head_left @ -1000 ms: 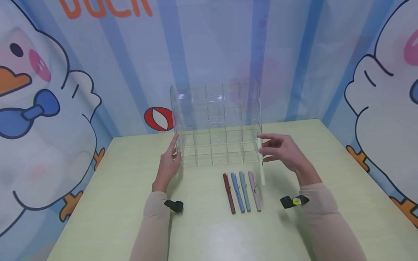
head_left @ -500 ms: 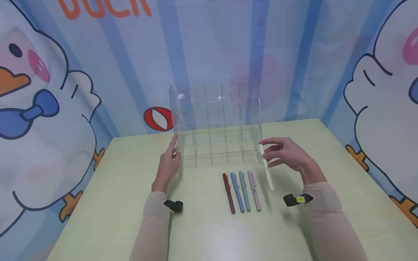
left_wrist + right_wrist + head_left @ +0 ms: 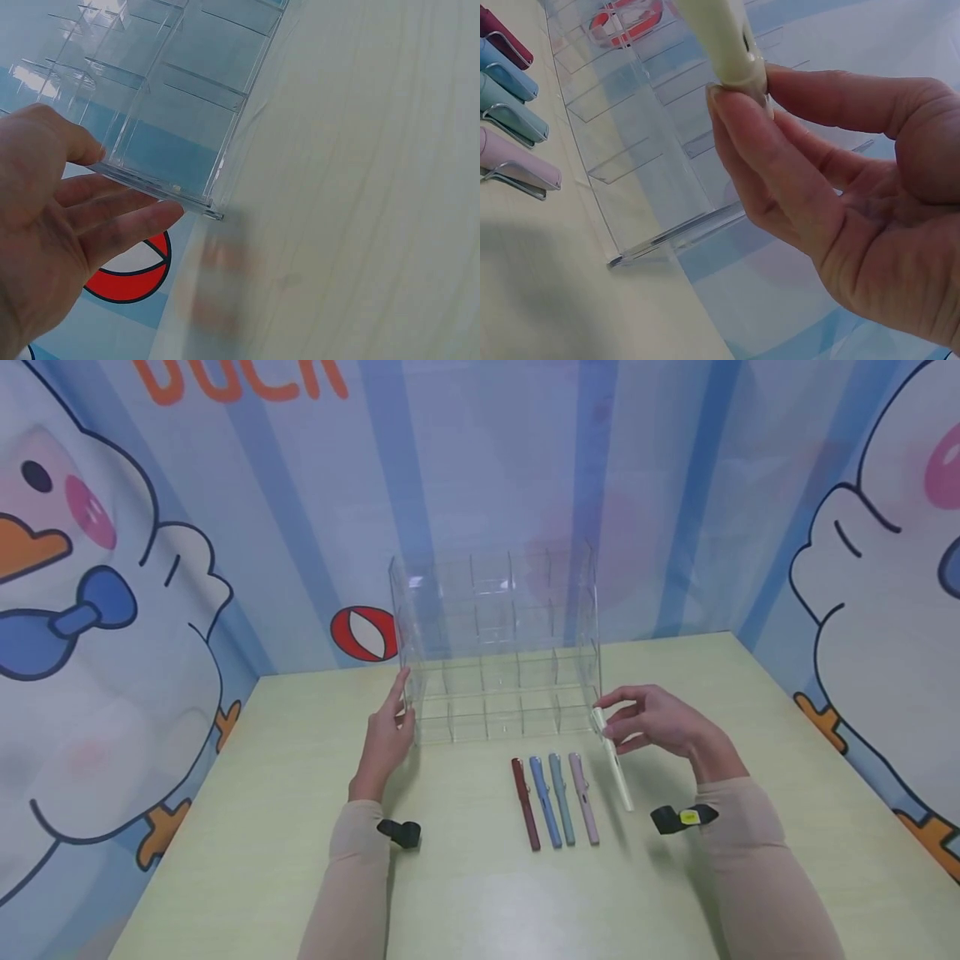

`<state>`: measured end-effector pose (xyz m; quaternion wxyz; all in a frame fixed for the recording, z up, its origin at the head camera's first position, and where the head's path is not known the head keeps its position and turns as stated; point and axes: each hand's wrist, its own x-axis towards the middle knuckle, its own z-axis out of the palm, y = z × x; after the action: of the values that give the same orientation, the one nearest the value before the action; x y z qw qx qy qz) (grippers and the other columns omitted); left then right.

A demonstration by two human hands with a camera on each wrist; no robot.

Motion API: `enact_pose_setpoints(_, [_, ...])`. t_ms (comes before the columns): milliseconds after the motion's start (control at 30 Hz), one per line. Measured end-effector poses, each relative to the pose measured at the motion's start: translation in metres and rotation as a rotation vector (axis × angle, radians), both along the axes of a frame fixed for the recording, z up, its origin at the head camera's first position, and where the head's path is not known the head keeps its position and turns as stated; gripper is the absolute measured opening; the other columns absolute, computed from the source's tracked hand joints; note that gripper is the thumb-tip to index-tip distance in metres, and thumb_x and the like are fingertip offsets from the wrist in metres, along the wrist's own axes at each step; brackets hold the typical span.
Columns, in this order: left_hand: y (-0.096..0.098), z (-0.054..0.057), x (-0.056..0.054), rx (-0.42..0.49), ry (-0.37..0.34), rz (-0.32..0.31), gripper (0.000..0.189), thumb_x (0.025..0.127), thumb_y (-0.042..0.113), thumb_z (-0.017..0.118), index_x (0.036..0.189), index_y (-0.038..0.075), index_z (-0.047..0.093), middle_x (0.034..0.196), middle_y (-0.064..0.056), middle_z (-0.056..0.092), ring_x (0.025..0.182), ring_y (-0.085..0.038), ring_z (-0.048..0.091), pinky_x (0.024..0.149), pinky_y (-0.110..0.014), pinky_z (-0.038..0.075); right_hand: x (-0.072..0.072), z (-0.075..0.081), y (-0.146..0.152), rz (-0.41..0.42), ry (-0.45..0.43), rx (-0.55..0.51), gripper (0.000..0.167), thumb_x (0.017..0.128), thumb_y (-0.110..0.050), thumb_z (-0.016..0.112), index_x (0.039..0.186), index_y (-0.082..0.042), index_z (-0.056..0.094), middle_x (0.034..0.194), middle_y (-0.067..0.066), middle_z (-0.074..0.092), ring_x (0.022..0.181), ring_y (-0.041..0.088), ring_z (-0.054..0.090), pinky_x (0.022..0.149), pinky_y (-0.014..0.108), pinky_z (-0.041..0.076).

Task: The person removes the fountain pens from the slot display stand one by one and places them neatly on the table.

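Note:
A clear acrylic rack with stepped rows of compartments stands at the back of the table. My left hand pinches its left side wall, thumb on one face and fingers on the other, as the left wrist view shows. Off the rack's front right corner, my right hand pinches a white pen between thumb and fingertips. The pen slants, its lower end toward me. In front of the rack lie a dark red pen, a blue pen, a teal pen and a pale purple pen, side by side.
The light wooden table ends at a striped blue backdrop close behind the rack. Cartoon ducks and a red-and-white ball are printed on it. Each sleeve carries a small black wrist camera.
The white pen has come down and slightly right with my right hand, and its lower end has swung right and toward me. My left hand and the other pens have stayed put.

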<state>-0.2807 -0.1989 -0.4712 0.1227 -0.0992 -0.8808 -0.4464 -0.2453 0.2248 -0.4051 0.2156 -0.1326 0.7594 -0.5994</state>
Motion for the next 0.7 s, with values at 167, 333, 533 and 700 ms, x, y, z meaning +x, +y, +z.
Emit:
enact_pose_setpoints(167, [0.0, 0.0, 0.0, 0.003, 0.009, 0.001, 0.069, 0.103, 0.006, 0.05, 0.16, 0.034, 0.023, 0.153, -0.024, 0.04, 0.127, -0.041, 0.054, 0.098, -0.052, 0.05, -0.001, -0.004, 0.002, 0.043, -0.023, 0.01, 0.048, 0.09, 0.003, 0.068, 0.131, 0.012, 0.045, 0.104, 0.024, 0.067, 0.086, 0.027, 0.069, 0.082, 0.048, 0.059])
enact_pose_setpoints(333, [0.0, -0.002, 0.0, 0.0, 0.013, 0.002, 0.07, 0.102, 0.005, 0.05, 0.16, 0.034, 0.023, 0.152, -0.024, 0.04, 0.126, -0.041, 0.055, 0.098, -0.052, 0.051, -0.004, -0.01, 0.002, 0.081, -0.059, 0.029, 0.042, 0.09, 0.004, 0.068, 0.126, 0.012, 0.046, 0.097, 0.021, 0.069, 0.082, 0.029, 0.07, 0.082, 0.05, 0.059])
enact_pose_setpoints(533, [0.0, -0.002, -0.001, -0.008, 0.002, 0.009, 0.069, 0.103, 0.007, 0.05, 0.16, 0.034, 0.023, 0.152, -0.023, 0.041, 0.126, -0.04, 0.055, 0.098, -0.051, 0.051, -0.004, -0.015, 0.003, 0.093, -0.067, 0.057, 0.038, 0.09, 0.004, 0.068, 0.122, 0.011, 0.048, 0.091, 0.017, 0.069, 0.079, 0.03, 0.07, 0.081, 0.049, 0.06])
enact_pose_setpoints(700, [0.001, -0.001, -0.001, -0.007, 0.008, 0.01, 0.068, 0.103, 0.006, 0.051, 0.16, 0.029, 0.024, 0.153, -0.022, 0.041, 0.126, -0.04, 0.055, 0.098, -0.051, 0.051, -0.006, -0.019, 0.004, 0.104, -0.092, 0.066, 0.037, 0.09, 0.004, 0.067, 0.121, 0.011, 0.049, 0.089, 0.015, 0.069, 0.078, 0.03, 0.069, 0.081, 0.05, 0.059])
